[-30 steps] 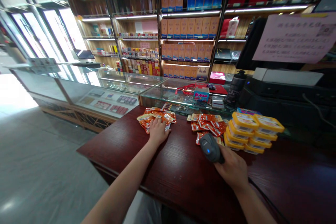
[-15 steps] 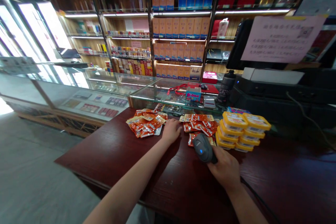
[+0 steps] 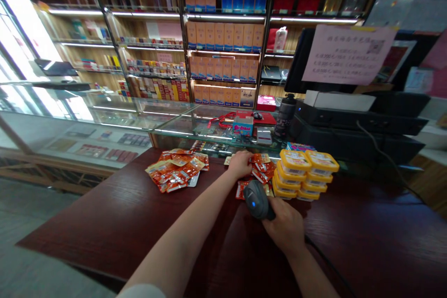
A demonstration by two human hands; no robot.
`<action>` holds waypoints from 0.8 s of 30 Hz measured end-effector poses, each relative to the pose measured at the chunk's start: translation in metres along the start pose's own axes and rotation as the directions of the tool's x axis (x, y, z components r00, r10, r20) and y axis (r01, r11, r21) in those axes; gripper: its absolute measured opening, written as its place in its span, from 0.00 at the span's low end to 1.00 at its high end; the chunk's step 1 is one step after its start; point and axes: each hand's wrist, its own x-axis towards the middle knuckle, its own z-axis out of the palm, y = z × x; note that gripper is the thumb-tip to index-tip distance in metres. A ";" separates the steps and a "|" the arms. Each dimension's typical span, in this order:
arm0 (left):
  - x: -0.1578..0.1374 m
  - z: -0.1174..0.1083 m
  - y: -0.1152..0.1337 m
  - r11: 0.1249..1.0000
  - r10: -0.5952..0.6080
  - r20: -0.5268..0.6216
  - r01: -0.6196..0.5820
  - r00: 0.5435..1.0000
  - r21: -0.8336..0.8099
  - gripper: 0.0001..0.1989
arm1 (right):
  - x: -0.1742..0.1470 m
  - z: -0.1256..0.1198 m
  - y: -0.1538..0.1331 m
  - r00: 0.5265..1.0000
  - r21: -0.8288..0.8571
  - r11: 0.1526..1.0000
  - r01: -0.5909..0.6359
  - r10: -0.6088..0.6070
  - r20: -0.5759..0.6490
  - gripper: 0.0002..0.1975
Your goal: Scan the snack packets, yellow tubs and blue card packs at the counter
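Observation:
My right hand (image 3: 285,226) grips a dark grey handheld barcode scanner (image 3: 256,199), whose blue light is lit. Its cable trails off to the lower right. My left hand (image 3: 240,164) reaches over a loose pile of orange sachets (image 3: 263,167), touching or just above them. The fingers are bent forward and partly hidden, with no sachet visibly lifted. To the left lies another heap of orange sachets (image 3: 178,170). Yellow-lidded plastic tubs (image 3: 295,162) stand in two stacks right of the near pile, close to the scanner.
Everything sits on a dark red-brown wooden counter (image 3: 115,214). Behind it runs a glass display case (image 3: 174,121) holding a small blue box (image 3: 242,126) on top. A black bottle (image 3: 285,114) and a monitor with a pink sign (image 3: 349,53) stand at right. Boxed goods fill the back shelves.
My left hand has moved right, from the gap between the heaps onto the right-hand sachets. The right hand still holds the scanner near that pile. The view has turned slightly right.

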 end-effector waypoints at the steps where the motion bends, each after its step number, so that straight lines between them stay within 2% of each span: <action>1: 0.001 0.002 0.001 1.000 -0.004 0.004 0.004 1.000 0.019 0.19 | 0.000 0.000 0.000 1.000 0.003 1.000 -0.002 0.002 -0.001 0.14; 6: 0.000 0.010 0.002 0.998 -0.012 -0.011 0.013 1.000 0.064 0.13 | 0.000 0.001 0.001 1.000 0.014 1.000 -0.016 0.016 0.007 0.12; 9: -0.002 0.008 0.002 1.000 -0.018 -0.108 0.019 0.994 0.014 0.13 | 0.000 0.002 0.002 1.000 0.018 1.000 -0.009 0.009 -0.003 0.12; 11: -0.003 0.002 0.000 0.995 -0.089 -0.229 0.075 0.969 -0.071 0.12 | -0.001 0.002 0.003 1.000 0.028 1.000 -0.002 0.002 -0.004 0.12; 13: -0.008 -0.005 -0.003 0.955 -0.239 -0.350 0.155 0.906 -0.252 0.09 | -0.001 0.001 0.003 1.000 0.041 0.999 -0.001 0.001 -0.006 0.13; 14: -0.012 -0.008 -0.004 0.903 -0.340 -0.384 0.184 0.858 -0.389 0.07 | -0.001 0.001 0.003 1.000 0.045 0.999 -0.003 0.004 -0.010 0.13; 15: -0.017 -0.011 -0.007 0.815 -0.448 -0.381 0.194 0.809 -0.547 0.06 | -0.001 0.000 0.003 1.000 0.047 0.999 -0.004 0.004 -0.014 0.13; 17: -0.032 -0.014 -0.012 0.533 -0.630 -0.255 0.169 0.734 -0.829 0.03 | -0.001 -0.001 0.003 1.000 0.043 0.999 0.006 -0.005 -0.023 0.13; 18: -0.042 -0.015 -0.014 0.376 -0.681 -0.163 0.149 0.714 -0.915 0.03 | -0.001 -0.002 0.003 1.000 0.039 0.999 0.009 -0.008 -0.026 0.13; 19: -0.052 -0.016 -0.017 0.242 -0.702 -0.081 0.130 0.707 -0.962 0.05 | -0.001 -0.002 0.003 1.000 0.037 0.999 0.010 -0.009 -0.030 0.13; 20: -0.063 -0.016 -0.019 0.145 -0.704 -0.022 0.114 0.710 -0.983 0.07 | -0.002 -0.003 0.003 1.000 0.033 0.999 0.009 -0.008 -0.031 0.13; 21: -0.074 -0.016 -0.021 0.081 -0.695 0.016 0.101 0.719 -0.992 0.09 | -0.002 -0.003 0.004 1.000 0.028 1.000 -0.001 0.002 -0.029 0.14; 24: -0.100 -0.018 -0.027 -0.024 -0.673 0.070 0.073 0.737 -0.997 0.13 | -0.003 -0.003 0.006 0.999 0.013 1.000 -0.029 0.029 -0.016 0.16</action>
